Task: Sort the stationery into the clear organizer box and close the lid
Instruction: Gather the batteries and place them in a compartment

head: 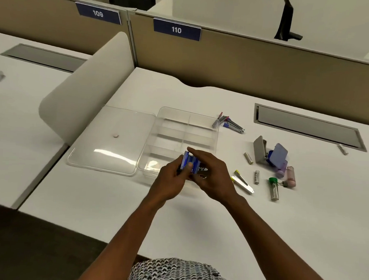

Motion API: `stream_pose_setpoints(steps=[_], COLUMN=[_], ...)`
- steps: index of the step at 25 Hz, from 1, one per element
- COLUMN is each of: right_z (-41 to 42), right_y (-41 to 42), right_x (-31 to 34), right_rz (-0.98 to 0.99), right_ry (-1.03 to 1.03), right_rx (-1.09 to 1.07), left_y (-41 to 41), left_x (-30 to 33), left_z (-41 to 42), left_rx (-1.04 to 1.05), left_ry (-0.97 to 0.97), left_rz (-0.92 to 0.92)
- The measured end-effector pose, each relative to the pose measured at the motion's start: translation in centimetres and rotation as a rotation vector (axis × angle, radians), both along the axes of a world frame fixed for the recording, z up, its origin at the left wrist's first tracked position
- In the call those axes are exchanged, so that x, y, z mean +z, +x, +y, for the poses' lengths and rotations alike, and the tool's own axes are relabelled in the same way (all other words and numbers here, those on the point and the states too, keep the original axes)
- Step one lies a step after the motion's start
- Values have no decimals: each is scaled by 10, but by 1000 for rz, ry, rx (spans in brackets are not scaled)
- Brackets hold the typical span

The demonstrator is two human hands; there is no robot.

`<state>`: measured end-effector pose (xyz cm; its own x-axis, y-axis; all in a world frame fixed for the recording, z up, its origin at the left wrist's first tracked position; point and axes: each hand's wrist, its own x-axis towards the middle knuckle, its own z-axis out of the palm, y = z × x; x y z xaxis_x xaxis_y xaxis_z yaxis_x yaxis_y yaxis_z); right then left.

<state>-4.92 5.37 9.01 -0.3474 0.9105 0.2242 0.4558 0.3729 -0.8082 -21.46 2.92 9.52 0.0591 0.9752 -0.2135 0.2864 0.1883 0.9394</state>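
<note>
The white desk [196, 215] is filling the middle of the frame, with beige partitions numbered 109 and 110 running across the top; the clear lid [108, 142] is lying flat and open at centre left, its edge touching the clear organizer box [201, 123] just right of it; the box's upper compartments are looking empty, though glare and the hands are hiding the lower ones, so I cannot tell whether anything is sitting there. Both hands are meeting over the box's lower right corner; the left hand [170, 182] and the right hand [211, 175] are together clamping a small blue packet [189, 161] with something dark and metallic beneath it, too blurred to name; it is hanging above the box rather than resting in a compartment.

Most of the stationery is waiting on the desk at centre right; a grey stapler [260, 150] is leaning against a lilac and blue cluster [279, 157]; a bundle of clips [229, 124] is lying near the box's upper right corner; a green-capped tube [274, 189], a yellow-tipped metal piece [242, 182] and two small batteries [248, 158] are scattered below. I judge the sorting as barely begun; nearly everything is yet to be placed, and the lid is yet to be shut.
</note>
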Motion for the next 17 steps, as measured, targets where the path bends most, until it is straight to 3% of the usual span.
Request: stream_pose_setpoints(steps=[8, 10, 17], right_z=[16, 20, 34], right_y=[-55, -66, -94], right_x=[-16, -21, -38], right_rz=[-190, -151, -118], right_ry=[92, 93, -25], right_rx=[57, 44, -46], left_y=[-61, -74, -96], left_x=[-11, -11, -17], left_z=[12, 19, 43], left_rx=[-11, -27, 50], left_ry=[-146, -143, -80], left_rz=[-33, -16, 296])
